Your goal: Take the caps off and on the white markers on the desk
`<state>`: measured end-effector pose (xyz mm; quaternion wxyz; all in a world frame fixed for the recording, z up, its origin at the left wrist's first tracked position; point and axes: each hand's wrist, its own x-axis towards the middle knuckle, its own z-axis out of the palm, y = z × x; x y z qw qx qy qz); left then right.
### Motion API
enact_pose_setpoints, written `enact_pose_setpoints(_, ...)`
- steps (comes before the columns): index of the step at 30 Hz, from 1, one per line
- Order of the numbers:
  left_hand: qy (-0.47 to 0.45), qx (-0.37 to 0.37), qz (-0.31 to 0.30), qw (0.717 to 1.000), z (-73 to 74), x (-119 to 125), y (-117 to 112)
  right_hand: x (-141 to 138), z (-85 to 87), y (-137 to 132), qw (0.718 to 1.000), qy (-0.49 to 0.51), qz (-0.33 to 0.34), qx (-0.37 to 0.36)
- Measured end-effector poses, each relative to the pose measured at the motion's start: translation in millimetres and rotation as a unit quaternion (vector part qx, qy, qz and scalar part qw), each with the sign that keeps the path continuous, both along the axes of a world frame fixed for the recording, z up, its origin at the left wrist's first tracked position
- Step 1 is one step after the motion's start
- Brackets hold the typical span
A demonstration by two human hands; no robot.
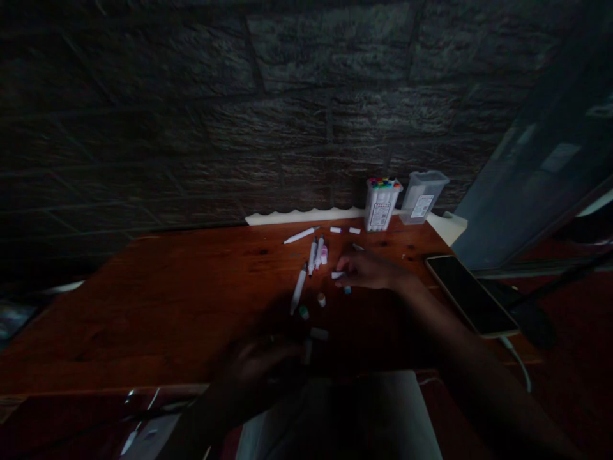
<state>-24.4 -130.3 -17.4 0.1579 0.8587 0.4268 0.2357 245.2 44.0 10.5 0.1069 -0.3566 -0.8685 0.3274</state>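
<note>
Several white markers (pixel 311 255) and loose caps (pixel 321 299) lie scattered on a wooden table (pixel 182 300). My right hand (pixel 366 269) reaches over them, fingers curled and pinched on a small white cap or marker end (pixel 338 275). My left hand (pixel 256 367) rests near the table's front edge in deep shadow, close to a white marker piece (pixel 307 350); its fingers are too dark to read. A clear box full of coloured markers (pixel 382 203) stands upright at the back by the wall.
An empty clear plastic box (pixel 423 196) stands right of the marker box. A phone (pixel 470 295) lies flat at the right with a cable. White paper or a pad (pixel 345 415) lies at the front edge. A dark brick wall (pixel 287 108) backs the table.
</note>
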Motion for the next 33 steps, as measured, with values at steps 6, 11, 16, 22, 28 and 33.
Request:
enact_pose_setpoints(6, 0.054, 0.076, 0.026, 0.995, -14.9, 8, 4, 0, -4.1, 2, 0.997, -0.014, -0.049, 0.055)
enact_pose_setpoints(11, 0.032, 0.117, 0.04, 0.992, -8.3, 12, 11, 1, -2.7, 0, 0.997, -0.006, -0.055, 0.06)
enact_pose_setpoints(16, 0.033, 0.138, 0.049, 0.989, -7.9, 7, 14, 15, 4.0, 8, 0.987, -0.006, -0.128, 0.097)
enact_pose_setpoints(22, 0.046, 0.162, 0.04, 0.985, -15.4, 0, 14, 31, 8.5, 19, 0.949, -0.018, -0.273, 0.158)
enact_pose_setpoints(28, 0.032, 0.188, 0.006, 0.982, -12.9, 5, 17, 30, -4.4, 25, 0.944, -0.037, -0.288, 0.155)
enact_pose_setpoints(33, 0.04, 0.145, 0.01, 0.989, -15.1, 4, 16, 27, -7.4, 24, 0.945, -0.04, -0.28, 0.162)
